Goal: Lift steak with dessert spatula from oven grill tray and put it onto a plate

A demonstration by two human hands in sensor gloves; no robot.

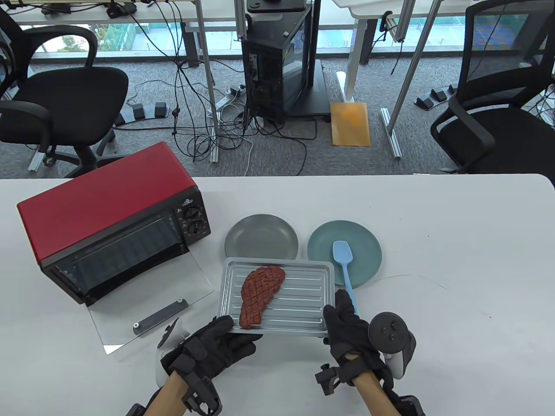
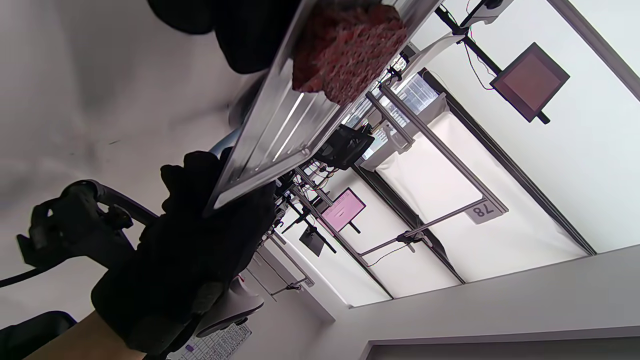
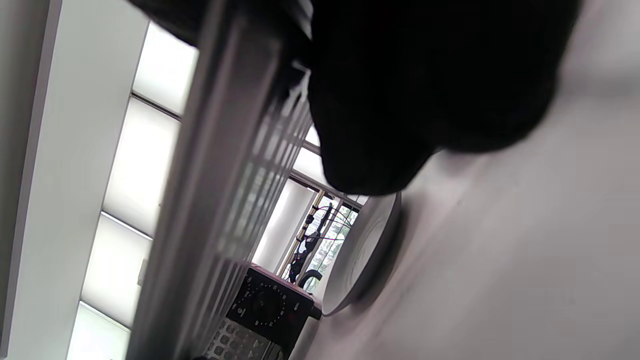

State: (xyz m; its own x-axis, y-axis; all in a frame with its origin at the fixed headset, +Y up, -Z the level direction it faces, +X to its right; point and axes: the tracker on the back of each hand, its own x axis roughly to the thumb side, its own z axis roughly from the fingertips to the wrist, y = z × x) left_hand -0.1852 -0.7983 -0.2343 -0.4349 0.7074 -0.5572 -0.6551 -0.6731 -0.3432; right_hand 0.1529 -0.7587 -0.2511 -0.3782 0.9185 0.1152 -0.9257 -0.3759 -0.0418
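The brown scored steak [image 1: 260,298] lies on the left part of the silver oven grill tray [image 1: 299,303] near the table's front. My left hand [image 1: 234,331] grips the tray's near left corner, and my right hand [image 1: 336,314] grips its near right corner. The blue dessert spatula [image 1: 344,266] lies free on the teal plate [image 1: 366,249], its handle running down beside my right fingers. In the left wrist view the steak [image 2: 350,45] sits on the tray [image 2: 275,135], whose far end my right hand [image 2: 200,240] holds. The right wrist view shows the tray [image 3: 215,200] edge-on.
An empty grey plate [image 1: 261,234] stands just behind the tray, which overlaps its near rim. A red toaster oven [image 1: 108,216] sits at the left with its glass door [image 1: 151,303] folded down onto the table. A plate rim [image 3: 360,255] shows beside the tray.
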